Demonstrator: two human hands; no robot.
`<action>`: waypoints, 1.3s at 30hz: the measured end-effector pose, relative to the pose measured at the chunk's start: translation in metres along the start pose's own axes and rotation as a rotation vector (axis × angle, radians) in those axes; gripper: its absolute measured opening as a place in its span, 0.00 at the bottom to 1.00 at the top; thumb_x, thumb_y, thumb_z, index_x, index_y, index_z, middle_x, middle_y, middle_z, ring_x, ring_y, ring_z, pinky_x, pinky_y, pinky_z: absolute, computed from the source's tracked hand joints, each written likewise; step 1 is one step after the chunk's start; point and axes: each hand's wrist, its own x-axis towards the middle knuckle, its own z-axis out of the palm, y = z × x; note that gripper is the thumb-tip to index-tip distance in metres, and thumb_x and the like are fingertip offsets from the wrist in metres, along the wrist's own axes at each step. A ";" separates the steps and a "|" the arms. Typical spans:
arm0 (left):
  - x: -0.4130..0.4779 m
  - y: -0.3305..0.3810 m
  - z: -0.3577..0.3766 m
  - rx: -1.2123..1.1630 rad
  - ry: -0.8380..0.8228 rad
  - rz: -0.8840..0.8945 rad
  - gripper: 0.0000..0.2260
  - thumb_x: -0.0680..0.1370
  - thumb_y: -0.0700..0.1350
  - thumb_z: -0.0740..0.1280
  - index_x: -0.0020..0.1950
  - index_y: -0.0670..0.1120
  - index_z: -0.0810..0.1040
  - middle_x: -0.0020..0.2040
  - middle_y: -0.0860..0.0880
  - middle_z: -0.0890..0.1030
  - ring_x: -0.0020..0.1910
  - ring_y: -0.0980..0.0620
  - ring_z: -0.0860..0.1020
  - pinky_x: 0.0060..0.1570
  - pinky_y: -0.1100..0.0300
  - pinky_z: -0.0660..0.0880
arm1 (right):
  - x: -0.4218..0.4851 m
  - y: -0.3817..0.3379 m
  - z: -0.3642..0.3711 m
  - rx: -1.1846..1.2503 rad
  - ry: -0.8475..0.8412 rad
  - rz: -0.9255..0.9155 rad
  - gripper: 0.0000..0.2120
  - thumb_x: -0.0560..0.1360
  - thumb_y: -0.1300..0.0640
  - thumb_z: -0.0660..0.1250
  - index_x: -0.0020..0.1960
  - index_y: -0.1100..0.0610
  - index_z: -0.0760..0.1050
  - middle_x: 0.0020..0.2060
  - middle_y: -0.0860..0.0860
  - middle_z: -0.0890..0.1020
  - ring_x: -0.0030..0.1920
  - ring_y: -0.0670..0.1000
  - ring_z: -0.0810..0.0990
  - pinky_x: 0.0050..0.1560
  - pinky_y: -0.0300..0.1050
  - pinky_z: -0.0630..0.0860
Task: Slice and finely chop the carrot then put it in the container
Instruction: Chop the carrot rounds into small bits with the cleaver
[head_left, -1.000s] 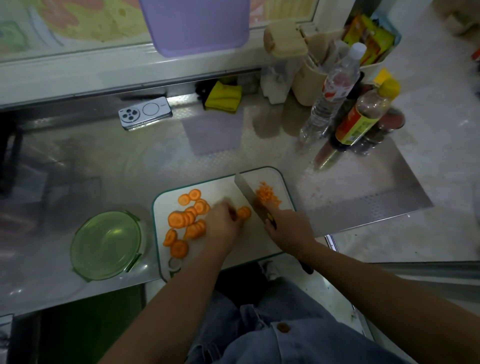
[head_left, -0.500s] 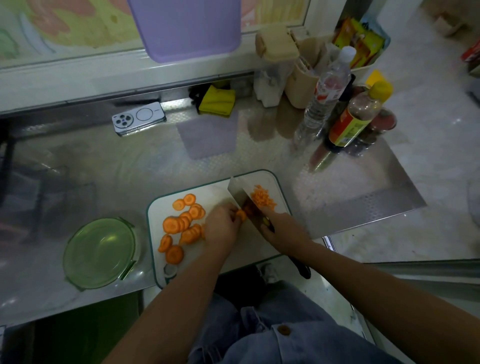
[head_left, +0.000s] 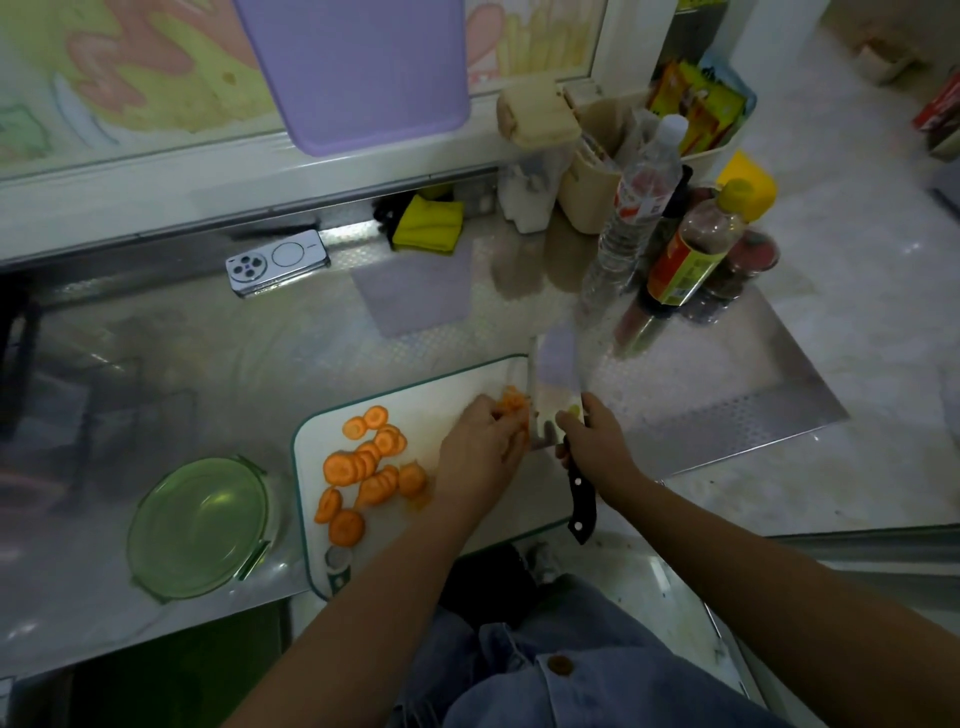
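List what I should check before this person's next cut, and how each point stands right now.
1. Knife grip: ok, the right hand grips the knife by its black handle.
2. Fingers clear of blade: not ok, fingers of the left hand are at the chopped carrot, right beside the blade.
3. Slices left to chop: ok, carrot slices lie on the cutting board.
4. Container ready: cannot tell, the green container stands left of the board; lid on or off is unclear.
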 end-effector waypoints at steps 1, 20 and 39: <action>0.001 0.000 0.003 0.088 0.001 0.071 0.15 0.77 0.50 0.60 0.62 0.51 0.77 0.48 0.44 0.75 0.43 0.45 0.74 0.35 0.58 0.69 | 0.000 0.000 0.000 0.011 0.002 -0.003 0.03 0.79 0.65 0.58 0.49 0.59 0.70 0.33 0.55 0.75 0.29 0.50 0.73 0.26 0.38 0.71; 0.009 -0.001 0.010 0.393 0.000 -0.016 0.23 0.73 0.51 0.54 0.68 0.51 0.72 0.53 0.43 0.74 0.47 0.43 0.72 0.43 0.52 0.71 | -0.002 0.006 -0.004 -0.005 -0.003 -0.024 0.04 0.79 0.63 0.59 0.50 0.57 0.72 0.34 0.56 0.76 0.30 0.52 0.76 0.29 0.42 0.73; 0.028 0.015 -0.018 -0.594 -0.026 -0.686 0.13 0.81 0.46 0.59 0.44 0.40 0.77 0.43 0.43 0.80 0.41 0.45 0.77 0.40 0.57 0.71 | -0.013 0.013 0.013 -0.829 -0.057 -0.623 0.23 0.72 0.52 0.65 0.67 0.53 0.71 0.44 0.55 0.79 0.39 0.58 0.79 0.35 0.47 0.73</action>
